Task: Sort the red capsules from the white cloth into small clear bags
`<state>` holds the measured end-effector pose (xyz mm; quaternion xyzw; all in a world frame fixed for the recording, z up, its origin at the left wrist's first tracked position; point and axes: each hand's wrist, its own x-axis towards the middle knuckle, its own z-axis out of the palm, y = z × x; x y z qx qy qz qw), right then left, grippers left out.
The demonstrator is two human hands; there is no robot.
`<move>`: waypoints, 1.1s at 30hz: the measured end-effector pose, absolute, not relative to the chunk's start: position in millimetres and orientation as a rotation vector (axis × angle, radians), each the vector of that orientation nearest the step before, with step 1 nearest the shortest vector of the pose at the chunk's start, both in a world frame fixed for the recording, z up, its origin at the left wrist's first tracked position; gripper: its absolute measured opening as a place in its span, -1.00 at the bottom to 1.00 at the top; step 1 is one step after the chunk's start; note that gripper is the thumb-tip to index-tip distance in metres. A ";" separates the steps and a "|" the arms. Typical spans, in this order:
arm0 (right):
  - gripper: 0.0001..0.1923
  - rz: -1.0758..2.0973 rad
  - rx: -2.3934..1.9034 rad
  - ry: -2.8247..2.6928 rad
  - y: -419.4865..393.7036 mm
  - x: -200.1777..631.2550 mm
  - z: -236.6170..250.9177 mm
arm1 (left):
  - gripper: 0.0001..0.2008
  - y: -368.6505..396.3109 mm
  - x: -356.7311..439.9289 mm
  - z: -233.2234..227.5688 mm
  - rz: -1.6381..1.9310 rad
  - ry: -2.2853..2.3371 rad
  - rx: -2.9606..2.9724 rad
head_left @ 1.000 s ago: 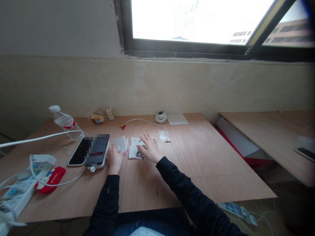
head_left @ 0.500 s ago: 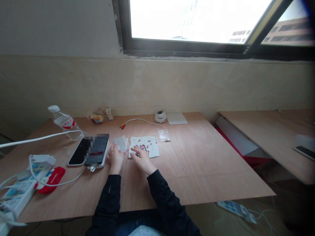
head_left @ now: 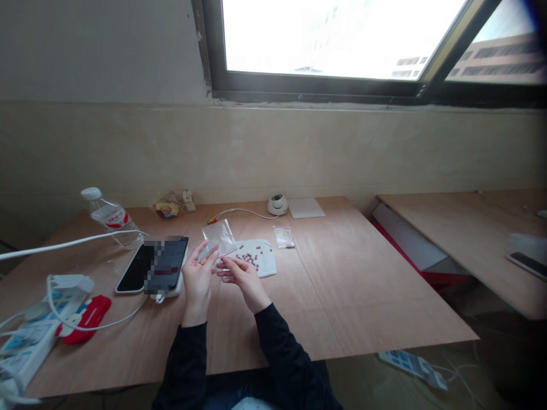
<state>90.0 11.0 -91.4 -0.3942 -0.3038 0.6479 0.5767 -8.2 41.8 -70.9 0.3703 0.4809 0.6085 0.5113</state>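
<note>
small clear plastic bag (head_left: 219,237) is lifted off the wooden table (head_left: 350,296) in the head view, its lower edge pinched by the left hand (head_left: 197,279), whose fingers curl closed around that edge so the empty pouch stands up and tilts away from the person, presumably to bring its mouth within reach. the right hand (head_left: 237,274) sits just to the right of those fingers, nearly touching them, with its own fingertips drawn narrow together just below the bag's lower right corner; whether they grip a bead or the bag's lip is too small to tell.

just beyond the right fingertips lies a white cloth (head_left: 256,257) spread flat on the table, with small pink beads (head_left: 250,254) scattered over it, likely so they do not roll away and stay close to the picking hand. further past the cloth, away from the fingers, a second small bag (head_left: 284,236) lies flat with something dark in it.

to the left of the left hand, close beside it, two phones (head_left: 154,269) rest face up on a white block. a white cable (head_left: 64,244) runs past a water bottle (head_left: 110,216), and a red object (head_left: 85,318) and a power strip (head_left: 25,341) sit well off to the left. near the wall, far from both hands, stand a small dome camera (head_left: 277,204) and a white pad (head_left: 306,207).
</note>
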 end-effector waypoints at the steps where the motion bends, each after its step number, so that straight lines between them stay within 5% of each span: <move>1: -0.58 1.513 -0.909 -0.679 10.5 90.1 -89.8 | -0.46 39.3 -5.0 -68.4 1.450 1.119 0.855; 8: -0.67 1.337 -0.896 -0.631 12.3 96.0 -88.5 | -0.52 31.7 3.6 -60.4 1.342 1.146 1.027; 14: -0.72 1.287 -0.983 -0.765 7.5 112.5 -80.2 | -0.83 26.5 -3.6 -48.1 1.228 1.352 1.702; 23: -0.74 1.420 -0.885 -0.996 -8.6 122.9 -51.5 | -0.75 10.1 -2.9 -22.2 0.816 0.803 1.556; 33: -0.72 1.407 -0.890 -1.106 -15.5 131.9 -41.8 | -0.76 7.0 -8.0 -14.9 0.758 0.775 1.505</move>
